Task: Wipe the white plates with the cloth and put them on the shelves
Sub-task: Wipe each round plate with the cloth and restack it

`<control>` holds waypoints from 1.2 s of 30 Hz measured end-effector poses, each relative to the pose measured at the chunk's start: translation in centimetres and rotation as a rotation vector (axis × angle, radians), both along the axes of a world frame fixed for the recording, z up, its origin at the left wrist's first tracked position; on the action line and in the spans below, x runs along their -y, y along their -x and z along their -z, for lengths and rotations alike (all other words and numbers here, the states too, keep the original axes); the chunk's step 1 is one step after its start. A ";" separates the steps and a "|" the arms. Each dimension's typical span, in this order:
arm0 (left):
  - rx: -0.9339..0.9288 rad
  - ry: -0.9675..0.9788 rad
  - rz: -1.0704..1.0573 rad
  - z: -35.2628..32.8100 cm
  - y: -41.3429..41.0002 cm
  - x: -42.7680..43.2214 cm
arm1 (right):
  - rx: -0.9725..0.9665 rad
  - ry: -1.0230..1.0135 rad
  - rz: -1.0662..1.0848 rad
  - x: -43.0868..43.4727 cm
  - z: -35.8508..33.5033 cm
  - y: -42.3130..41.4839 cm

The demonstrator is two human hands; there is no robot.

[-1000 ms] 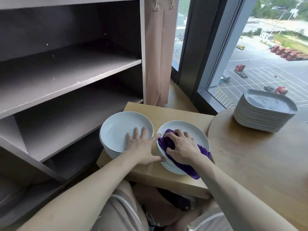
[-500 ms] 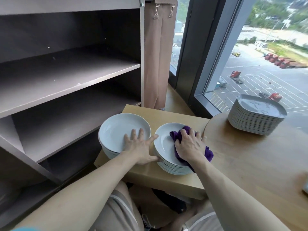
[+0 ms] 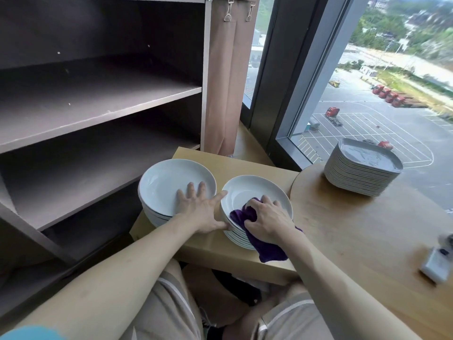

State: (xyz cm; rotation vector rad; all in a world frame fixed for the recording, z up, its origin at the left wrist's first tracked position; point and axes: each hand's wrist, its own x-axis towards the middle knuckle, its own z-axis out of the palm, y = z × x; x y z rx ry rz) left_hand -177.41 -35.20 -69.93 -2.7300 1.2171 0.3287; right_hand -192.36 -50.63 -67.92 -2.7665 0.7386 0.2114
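two stacks of white plates are parked side by side on a small wooden table (image 3: 235,163), right in front of the dark shelves (image 3: 98,104). the left stack (image 3: 166,182) is covered by the left hand (image 3: 198,209), laid flat on the top plate with the fingers spread, and the thumb is stretched out against the rim of the right stack (image 3: 257,190). nothing is gripped by it, it's just pressed down.

the purple cloth (image 3: 241,214) is bunched up under the right hand (image 3: 267,222), with the fingers curled over it. it's pushed into the near side of the right stack's top plate, and a tail of it is left hanging over the near rim onto the table.

off to the right, a pile of grey squarish plates (image 3: 362,168) is stacked on a round wooden table (image 3: 367,229) by the window (image 3: 392,94). a small white gadget (image 3: 434,263) is lying near that table's right edge, too blurry to be identified. a tan curtain (image 3: 225,82) is clipped up beside the shelves.
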 end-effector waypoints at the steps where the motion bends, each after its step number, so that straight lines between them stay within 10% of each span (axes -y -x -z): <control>1: 0.001 0.001 -0.001 0.1 0.0 0.0 | 0.002 -0.023 -0.028 -0.2 -0.2 -0.4; 19: 0.022 0.029 0.018 0.8 -0.3 0.1 | 0.209 -0.061 0.021 -0.8 1.5 -5.1; 36: -0.007 0.021 0.003 0.5 0.0 0.0 | 0.066 0.422 0.113 4.7 2.5 -2.2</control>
